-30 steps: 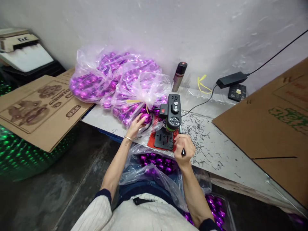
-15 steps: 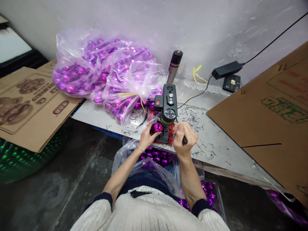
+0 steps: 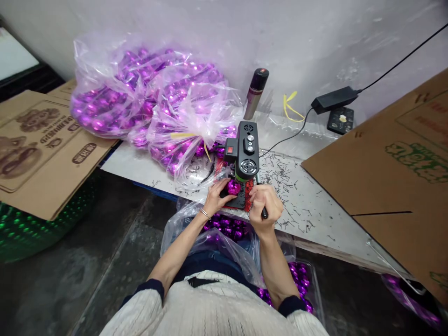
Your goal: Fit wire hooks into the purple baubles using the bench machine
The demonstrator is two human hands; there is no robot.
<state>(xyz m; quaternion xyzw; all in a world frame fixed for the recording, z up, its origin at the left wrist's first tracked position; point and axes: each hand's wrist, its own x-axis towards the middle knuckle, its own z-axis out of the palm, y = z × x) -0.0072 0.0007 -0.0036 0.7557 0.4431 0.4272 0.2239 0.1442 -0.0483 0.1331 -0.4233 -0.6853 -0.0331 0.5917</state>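
Observation:
My left hand (image 3: 216, 198) is closed around a shiny purple ball (image 3: 233, 187) and holds it on the black base under the head of a small black bench press (image 3: 246, 157). My right hand (image 3: 265, 209) is wrapped round the machine's black lever handle (image 3: 263, 210) at the right of the press. A red mat (image 3: 249, 198) lies under the machine. Below the table edge, an open plastic bag of purple balls (image 3: 227, 229) rests on my lap.
Tied clear bags full of purple balls (image 3: 147, 102) fill the table's back left. A spray can (image 3: 255, 92), a power adapter (image 3: 334, 99) with its cord and scattered black trimmings (image 3: 290, 186) lie on the white tabletop. Cardboard sheets (image 3: 42, 144) (image 3: 399, 172) flank both sides.
My left hand took a purple ball from beside the bags and brought it under the press head. My right hand stayed on the lever and has pulled it slightly down.

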